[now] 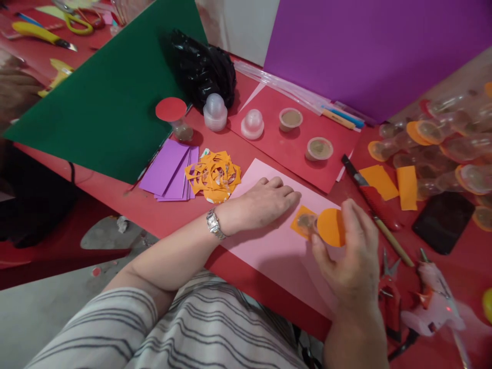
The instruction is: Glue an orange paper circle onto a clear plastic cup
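Observation:
My left hand (pixel 261 204) lies palm down on the pink sheet (pixel 253 248), fingers stretched out, with nothing visible in it. To its right, my right hand (pixel 349 256) has its thumb and fingers around an orange disc (pixel 330 227) on top of a clear plastic piece. The clear piece's other end (pixel 306 221) is over an orange paper square (pixel 299 225) on the pink sheet. Beyond my left hand is a heap of cut orange paper (pixel 213 174) beside purple paper pieces (pixel 167 169).
Filled cups (pixel 320 148) stand on a red sheet (pixel 284 154). A glue gun (pixel 432 302), pliers (pixel 391 302), a cutter (pixel 355 171) and a phone (pixel 444 221) lie right, near many clear cup pieces (pixel 426 148). A green board (pixel 111 92) leans left; another person's hand (pixel 17 87) is beyond.

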